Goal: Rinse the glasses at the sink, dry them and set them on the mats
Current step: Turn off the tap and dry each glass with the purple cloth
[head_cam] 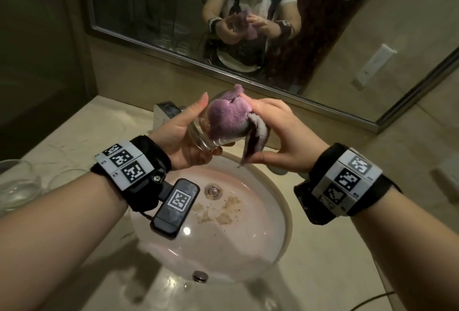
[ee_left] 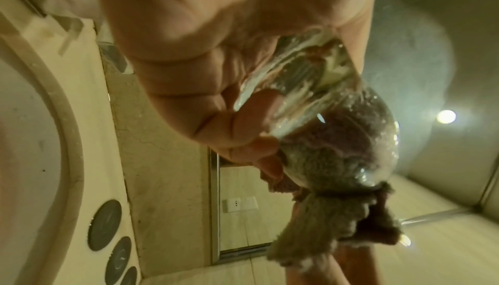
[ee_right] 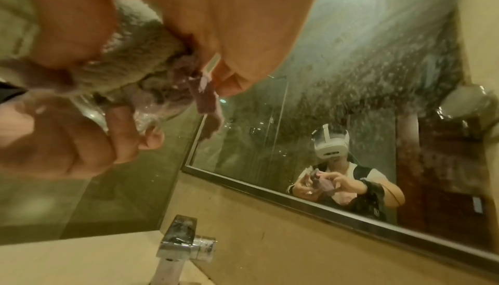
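Note:
Above the sink [head_cam: 280,213] my left hand [head_cam: 183,134] grips a clear round glass [head_cam: 201,136] tilted on its side, its thick base toward me. A purple cloth [head_cam: 228,117] is stuffed into the glass and spills out of its mouth. My right hand [head_cam: 273,134] pinches the cloth at the mouth, a grey flap [head_cam: 255,141] hanging below. In the left wrist view the glass [ee_left: 351,136] shows the cloth [ee_left: 332,227] through its wall. In the right wrist view my right hand [ee_right: 162,39] clutches the cloth [ee_right: 140,63] over the glass [ee_right: 153,108].
More clear glasses [head_cam: 17,184] stand on the counter at the far left. A chrome tap [head_cam: 166,114] sits behind the basin, seen also as the tap [ee_right: 183,244] from the right wrist. Round dark mats [ee_left: 105,225] lie beside the basin. A mirror [head_cam: 323,37] lines the wall.

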`<state>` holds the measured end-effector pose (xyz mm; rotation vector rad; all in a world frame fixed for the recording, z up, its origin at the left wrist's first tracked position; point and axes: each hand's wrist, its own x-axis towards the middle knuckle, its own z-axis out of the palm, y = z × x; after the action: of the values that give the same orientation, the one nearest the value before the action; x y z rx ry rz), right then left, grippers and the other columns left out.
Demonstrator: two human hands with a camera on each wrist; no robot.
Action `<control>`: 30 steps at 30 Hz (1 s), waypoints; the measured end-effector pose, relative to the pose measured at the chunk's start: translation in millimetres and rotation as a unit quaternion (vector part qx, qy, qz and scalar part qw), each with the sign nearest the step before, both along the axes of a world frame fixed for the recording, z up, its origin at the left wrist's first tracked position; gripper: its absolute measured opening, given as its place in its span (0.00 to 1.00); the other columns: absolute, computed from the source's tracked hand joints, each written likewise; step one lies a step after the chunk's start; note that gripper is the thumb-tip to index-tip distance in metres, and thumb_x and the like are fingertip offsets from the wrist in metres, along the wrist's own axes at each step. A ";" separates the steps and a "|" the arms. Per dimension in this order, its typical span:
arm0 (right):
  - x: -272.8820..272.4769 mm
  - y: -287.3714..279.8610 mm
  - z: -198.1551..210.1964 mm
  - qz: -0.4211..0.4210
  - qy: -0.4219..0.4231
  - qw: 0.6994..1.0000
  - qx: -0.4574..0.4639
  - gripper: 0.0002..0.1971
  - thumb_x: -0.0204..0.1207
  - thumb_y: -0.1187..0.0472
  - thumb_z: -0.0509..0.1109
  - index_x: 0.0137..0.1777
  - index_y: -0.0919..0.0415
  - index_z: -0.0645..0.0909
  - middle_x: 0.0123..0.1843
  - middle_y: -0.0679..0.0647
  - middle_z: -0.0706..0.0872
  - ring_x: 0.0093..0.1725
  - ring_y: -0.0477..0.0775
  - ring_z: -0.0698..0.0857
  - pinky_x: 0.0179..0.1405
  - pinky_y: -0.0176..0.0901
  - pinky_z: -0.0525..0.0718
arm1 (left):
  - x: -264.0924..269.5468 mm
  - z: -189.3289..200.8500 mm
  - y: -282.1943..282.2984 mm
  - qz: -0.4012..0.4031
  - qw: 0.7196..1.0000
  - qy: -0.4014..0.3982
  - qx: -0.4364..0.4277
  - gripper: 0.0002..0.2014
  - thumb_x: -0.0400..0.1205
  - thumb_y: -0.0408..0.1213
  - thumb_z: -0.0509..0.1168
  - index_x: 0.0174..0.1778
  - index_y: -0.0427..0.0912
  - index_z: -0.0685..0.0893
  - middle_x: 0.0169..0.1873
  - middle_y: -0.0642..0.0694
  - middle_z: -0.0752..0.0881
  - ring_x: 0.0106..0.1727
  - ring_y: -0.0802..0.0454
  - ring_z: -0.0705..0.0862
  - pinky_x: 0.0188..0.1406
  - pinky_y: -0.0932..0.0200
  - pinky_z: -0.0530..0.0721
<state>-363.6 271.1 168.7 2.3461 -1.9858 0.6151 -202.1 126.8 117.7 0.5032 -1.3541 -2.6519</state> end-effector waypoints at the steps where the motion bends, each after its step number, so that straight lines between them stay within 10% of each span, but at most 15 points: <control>1: 0.1 -1.3 -3.1 -0.001 0.001 1.000 -0.020 0.37 0.67 0.40 0.72 0.75 0.51 0.69 0.65 0.42 0.78 0.66 0.46 0.70 0.72 0.41 0.62 | -0.9 1.1 0.3 0.000 1.000 0.004 -0.004 0.36 0.68 0.67 0.61 0.62 0.41 0.83 0.48 0.39 0.86 0.36 0.50 0.80 0.28 0.63 0.79; 6: 9.0 -7.6 0.4 -0.027 -0.016 0.999 -0.012 0.29 0.67 0.41 0.68 0.65 0.57 0.82 0.51 0.51 0.86 0.54 0.52 0.74 0.55 0.33 0.71 | -5.0 9.6 7.8 0.006 1.000 0.021 -0.010 0.28 0.73 0.64 0.62 0.52 0.44 0.87 0.56 0.37 0.83 0.53 0.44 0.80 0.61 0.50 0.78; 9: 2.2 -0.5 9.9 -0.009 -0.049 0.998 -0.024 0.38 0.68 0.45 0.72 0.77 0.58 0.67 0.70 0.51 0.77 0.69 0.46 0.73 0.73 0.34 0.68 | -6.8 13.3 6.8 0.033 0.999 0.033 0.022 0.29 0.71 0.59 0.61 0.61 0.43 0.82 0.54 0.38 0.85 0.41 0.50 0.86 0.37 0.57 0.88; 12: -4.7 5.1 10.8 0.006 0.030 1.000 0.003 0.40 0.67 0.44 0.73 0.79 0.48 0.63 0.78 0.46 0.70 0.77 0.48 0.70 0.79 0.64 0.58 | -3.2 14.1 3.4 0.012 0.999 0.034 0.007 0.28 0.70 0.57 0.60 0.59 0.42 0.82 0.47 0.39 0.89 0.40 0.47 0.89 0.38 0.56 0.88; 16: -5.5 -2.9 4.2 0.044 0.109 0.993 0.001 0.40 0.66 0.48 0.75 0.77 0.45 0.61 0.77 0.41 0.68 0.76 0.47 0.69 0.76 0.57 0.56 | -4.2 15.3 2.8 -0.007 0.999 0.035 -0.003 0.31 0.70 0.59 0.63 0.62 0.40 0.82 0.49 0.38 0.87 0.41 0.47 0.87 0.36 0.59 0.88; 19: -3.0 -10.2 3.6 0.030 0.089 0.995 -0.035 0.32 0.69 0.47 0.73 0.74 0.44 0.68 0.69 0.37 0.77 0.67 0.45 0.76 0.64 0.48 0.60 | -9.5 23.0 6.7 0.010 0.998 0.044 -0.037 0.23 0.68 0.58 0.61 0.46 0.44 0.88 0.37 0.43 0.89 0.33 0.53 0.86 0.27 0.64 0.83; 24: 7.9 -13.9 3.2 -0.082 -0.094 0.992 0.030 0.18 0.67 0.45 0.74 0.57 0.45 0.82 0.48 0.39 0.88 0.55 0.49 0.82 0.64 0.50 0.71 | -19.8 24.6 13.1 0.081 0.988 0.061 -0.113 0.22 0.68 0.54 0.63 0.50 0.41 0.77 0.43 0.45 0.87 0.35 0.53 0.88 0.28 0.60 0.85; 27: 12.8 -8.7 7.1 -0.099 -0.366 0.921 0.096 0.13 0.70 0.68 0.76 0.50 0.53 0.80 0.34 0.43 0.88 0.31 0.37 0.85 0.31 0.27 0.82 | -22.7 26.6 13.7 0.116 0.976 0.047 -0.180 0.22 0.64 0.50 0.67 0.50 0.45 0.73 0.50 0.40 0.81 0.42 0.45 0.87 0.31 0.55 0.88; 30: 16.0 -5.9 6.9 -0.121 -0.409 0.902 0.070 0.11 0.72 0.71 0.73 0.48 0.56 0.79 0.30 0.45 0.87 0.21 0.39 0.81 0.21 0.28 0.78 | -26.2 30.3 11.1 0.124 0.961 0.043 -0.243 0.21 0.64 0.49 0.68 0.50 0.49 0.72 0.51 0.41 0.79 0.45 0.44 0.87 0.35 0.53 0.90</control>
<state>-347.5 265.1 175.6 2.0118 -2.6266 1.7006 -228.3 137.9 148.1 0.4491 -1.7099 -2.0204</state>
